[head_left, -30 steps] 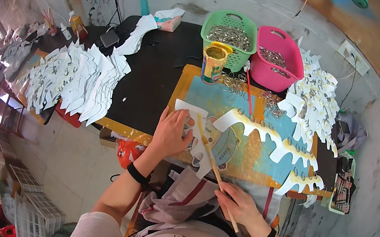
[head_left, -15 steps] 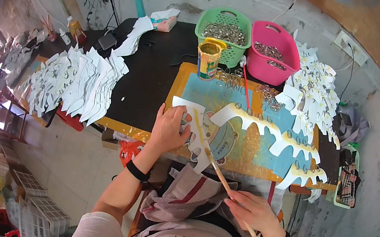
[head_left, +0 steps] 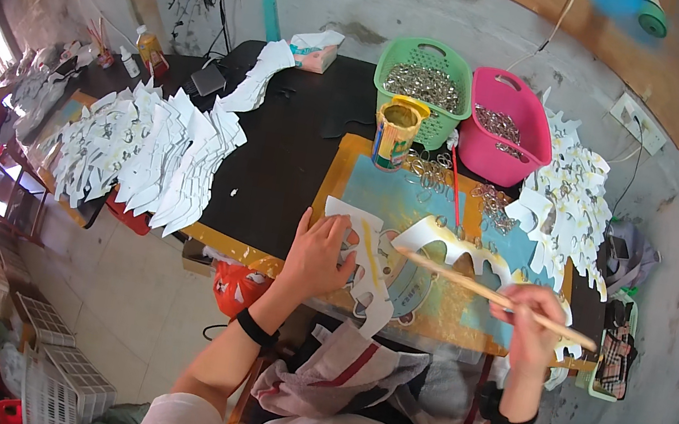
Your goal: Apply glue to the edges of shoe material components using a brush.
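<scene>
White scalloped strip [head_left: 368, 253], streaked with yellow, lies directly on the person's side of the yellow-lidded can [head_left: 394, 138]. A black tabletop [head_left: 278, 152] stretches left of the can; a blue-and-orange board [head_left: 372, 189] carries the can and spreads toward the person. Stacked white cut-outs [head_left: 186, 159] lie well left of the can, a ring-studded white pile [head_left: 577, 189] well right. Just behind and right of the can stands a green basket [head_left: 440, 128]; farther right, a pink basket [head_left: 496, 164], both holding metal pieces. Nearer the person than the can, the hands differ: the left hand [head_left: 319, 254] is loosely spread, fingers resting on the strip's left edge; the right hand [head_left: 531, 323], farther right, is closed around a wooden stick [head_left: 471, 283]. Loose metal rings [head_left: 429, 171] lie just right of the can.
</scene>
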The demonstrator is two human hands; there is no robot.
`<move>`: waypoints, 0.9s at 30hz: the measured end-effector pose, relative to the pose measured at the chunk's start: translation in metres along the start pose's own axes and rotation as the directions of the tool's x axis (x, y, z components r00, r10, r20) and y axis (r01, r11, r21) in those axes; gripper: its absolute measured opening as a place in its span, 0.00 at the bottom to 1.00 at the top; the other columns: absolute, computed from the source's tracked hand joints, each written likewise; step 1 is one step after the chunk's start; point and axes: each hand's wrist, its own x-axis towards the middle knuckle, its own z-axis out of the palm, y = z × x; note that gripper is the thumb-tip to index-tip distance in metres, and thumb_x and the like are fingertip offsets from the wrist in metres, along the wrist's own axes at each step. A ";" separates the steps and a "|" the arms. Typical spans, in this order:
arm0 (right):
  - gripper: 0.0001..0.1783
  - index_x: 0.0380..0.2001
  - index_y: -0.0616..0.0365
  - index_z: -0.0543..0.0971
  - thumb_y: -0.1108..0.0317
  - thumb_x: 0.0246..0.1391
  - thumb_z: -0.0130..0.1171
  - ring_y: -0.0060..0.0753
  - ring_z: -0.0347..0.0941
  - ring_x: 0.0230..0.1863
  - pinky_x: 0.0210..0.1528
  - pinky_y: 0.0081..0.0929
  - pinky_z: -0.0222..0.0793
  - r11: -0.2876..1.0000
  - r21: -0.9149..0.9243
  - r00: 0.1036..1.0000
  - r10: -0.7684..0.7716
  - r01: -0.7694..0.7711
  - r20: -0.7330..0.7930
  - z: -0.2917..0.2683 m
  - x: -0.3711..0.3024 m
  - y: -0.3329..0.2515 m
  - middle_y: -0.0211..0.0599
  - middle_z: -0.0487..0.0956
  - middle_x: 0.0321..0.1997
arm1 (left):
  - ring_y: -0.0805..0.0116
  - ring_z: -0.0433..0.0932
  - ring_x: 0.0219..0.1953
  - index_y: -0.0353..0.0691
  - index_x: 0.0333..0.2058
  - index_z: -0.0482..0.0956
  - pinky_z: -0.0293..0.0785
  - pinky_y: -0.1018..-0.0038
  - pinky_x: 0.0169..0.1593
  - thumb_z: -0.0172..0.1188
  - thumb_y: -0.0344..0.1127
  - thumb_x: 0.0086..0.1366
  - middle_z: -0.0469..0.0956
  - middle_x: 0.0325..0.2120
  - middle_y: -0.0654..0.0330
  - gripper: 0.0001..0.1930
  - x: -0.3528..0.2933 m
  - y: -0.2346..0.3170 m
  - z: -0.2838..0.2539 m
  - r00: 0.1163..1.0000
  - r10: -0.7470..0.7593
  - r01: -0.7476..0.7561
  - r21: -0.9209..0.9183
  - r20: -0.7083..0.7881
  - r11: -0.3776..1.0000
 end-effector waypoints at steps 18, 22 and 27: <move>0.05 0.36 0.68 0.75 0.75 0.59 0.54 0.27 0.79 0.31 0.36 0.22 0.78 0.987 -0.112 0.993 0.116 -0.114 0.005 0.055 0.054 0.070 0.40 0.79 0.31 | 0.56 0.72 0.53 0.37 0.47 0.67 0.52 0.47 0.64 0.60 0.33 0.51 0.75 0.44 0.55 0.24 0.005 -0.001 -0.003 0.999 -0.028 0.029 -0.027 0.037 0.999; 0.05 0.36 0.69 0.75 0.77 0.58 0.54 0.26 0.80 0.32 0.35 0.20 0.77 0.991 -0.081 0.994 0.110 -0.111 -0.017 0.061 0.054 0.065 0.38 0.80 0.31 | 0.55 0.72 0.53 0.36 0.48 0.67 0.52 0.47 0.63 0.61 0.33 0.50 0.75 0.45 0.53 0.25 0.004 -0.002 -0.002 0.999 -0.028 0.029 -0.028 0.035 0.999; 0.05 0.36 0.68 0.76 0.78 0.57 0.54 0.25 0.80 0.32 0.33 0.17 0.76 0.972 -0.224 0.998 0.064 -0.068 -0.024 0.068 0.057 0.063 0.38 0.81 0.29 | 0.55 0.72 0.53 0.36 0.48 0.67 0.52 0.47 0.63 0.61 0.33 0.50 0.74 0.45 0.52 0.25 0.005 -0.001 -0.001 1.000 -0.015 0.015 -0.010 0.019 1.000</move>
